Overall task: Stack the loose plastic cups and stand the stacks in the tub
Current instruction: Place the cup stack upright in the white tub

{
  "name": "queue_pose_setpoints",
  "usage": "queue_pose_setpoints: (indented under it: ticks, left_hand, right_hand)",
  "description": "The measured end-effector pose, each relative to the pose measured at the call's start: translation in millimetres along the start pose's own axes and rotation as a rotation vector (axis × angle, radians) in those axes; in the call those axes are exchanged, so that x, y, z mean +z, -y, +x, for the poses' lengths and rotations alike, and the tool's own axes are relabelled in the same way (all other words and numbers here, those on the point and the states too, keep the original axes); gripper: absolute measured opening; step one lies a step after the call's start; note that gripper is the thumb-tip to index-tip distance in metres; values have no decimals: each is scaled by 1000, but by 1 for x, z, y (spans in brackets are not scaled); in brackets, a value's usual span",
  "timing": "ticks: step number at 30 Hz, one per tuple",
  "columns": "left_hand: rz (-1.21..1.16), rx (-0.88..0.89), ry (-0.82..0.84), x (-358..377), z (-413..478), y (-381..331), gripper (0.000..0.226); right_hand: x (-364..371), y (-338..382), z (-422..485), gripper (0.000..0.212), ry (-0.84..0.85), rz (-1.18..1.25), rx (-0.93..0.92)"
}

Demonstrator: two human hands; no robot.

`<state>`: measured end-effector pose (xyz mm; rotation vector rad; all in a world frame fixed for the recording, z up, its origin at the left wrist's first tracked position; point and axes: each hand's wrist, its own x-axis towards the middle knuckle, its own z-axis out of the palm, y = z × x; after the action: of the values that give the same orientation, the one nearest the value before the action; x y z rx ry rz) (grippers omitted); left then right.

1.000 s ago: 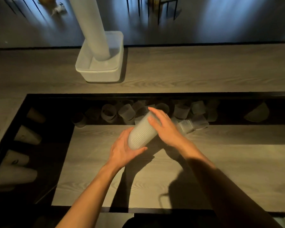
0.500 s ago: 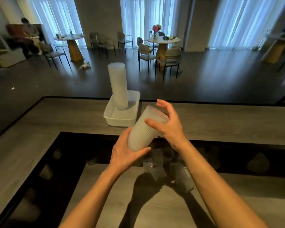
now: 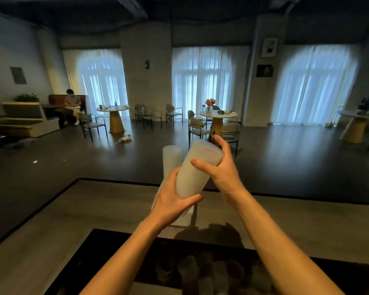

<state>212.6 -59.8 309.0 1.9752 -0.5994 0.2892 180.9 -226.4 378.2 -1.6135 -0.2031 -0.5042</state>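
A short stack of ribbed translucent cups (image 3: 195, 171) is held up above the counter, tilted with its mouth up and to the right. My left hand (image 3: 172, 201) grips its lower end. My right hand (image 3: 222, 169) holds its rim, thumb on the near side and fingers curled over the far edge. Behind it stands a tall cup stack (image 3: 171, 158) in the white tub (image 3: 189, 210), which my hands almost entirely hide. Loose cups (image 3: 202, 271) lie in the dark recess below, dim and hard to make out.
The grey wood counter (image 3: 98, 209) runs across in front, with a black-edged recess (image 3: 98, 252) near me. Beyond the counter is a café room with round tables (image 3: 217, 114), chairs (image 3: 94, 124) and a seated person (image 3: 71, 105) at the far left.
Both hands lifted the short cup stack from the recess up and forward toward the tub. The view tilted up from the counter to the room.
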Motion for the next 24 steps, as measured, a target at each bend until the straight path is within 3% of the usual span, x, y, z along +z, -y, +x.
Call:
queue_pose_setpoints:
  ticks: [6, 14, 24]
  left_hand:
    - [161, -46, -66, -8, 48, 4, 95]
    - [167, -180, -30, 15, 60, 53, 109]
    - [141, -311, 36, 37, 48, 116, 87]
  right_hand:
    - [14, -2, 53, 99, -35, -110, -73]
    - [20, -54, 84, 88, -63, -304, -53]
    - [28, -100, 111, 86, -17, -395, 12]
